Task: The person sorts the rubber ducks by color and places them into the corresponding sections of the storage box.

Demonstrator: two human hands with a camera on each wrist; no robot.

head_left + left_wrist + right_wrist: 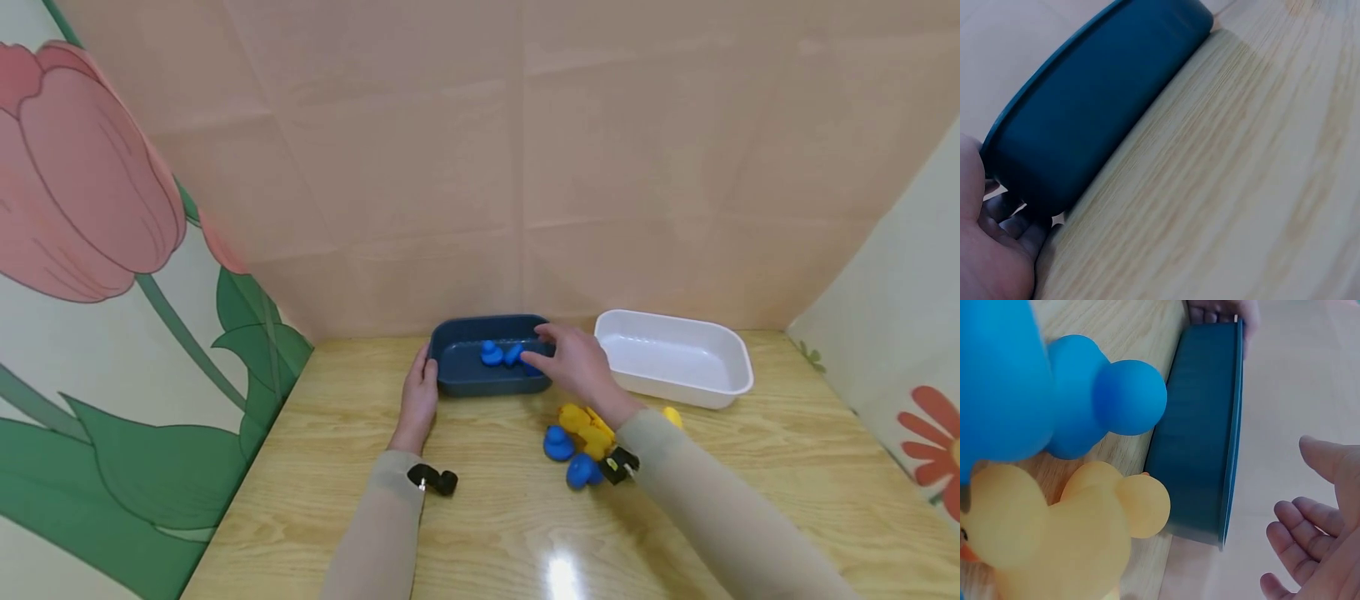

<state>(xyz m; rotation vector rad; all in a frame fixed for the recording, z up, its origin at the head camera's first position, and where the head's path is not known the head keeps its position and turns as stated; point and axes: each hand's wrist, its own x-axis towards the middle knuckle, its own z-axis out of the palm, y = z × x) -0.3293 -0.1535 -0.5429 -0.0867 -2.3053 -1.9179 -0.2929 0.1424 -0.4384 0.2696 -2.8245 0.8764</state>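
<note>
A dark blue tray (491, 388) stands near the back of the table with several blue rubber ducks (491, 354) inside. At its left end my left hand (417, 396) grips the tray, thumb at the rim and fingers round the outer wall; the left wrist view shows the fingers (1013, 219) at its corner. My right hand (573, 360) is over the tray's right end, thumb and fingers spread apart. In the right wrist view that hand (1319, 531) holds nothing, and its palm and bent fingers show above the rim.
A white tray (675, 383) stands to the right of the dark one. Yellow rubber ducks (573, 417) and two blue ducks (558, 444) lie on the wooden table below my right wrist, partly covered by it. A draped backdrop (420, 167) rises behind the trays.
</note>
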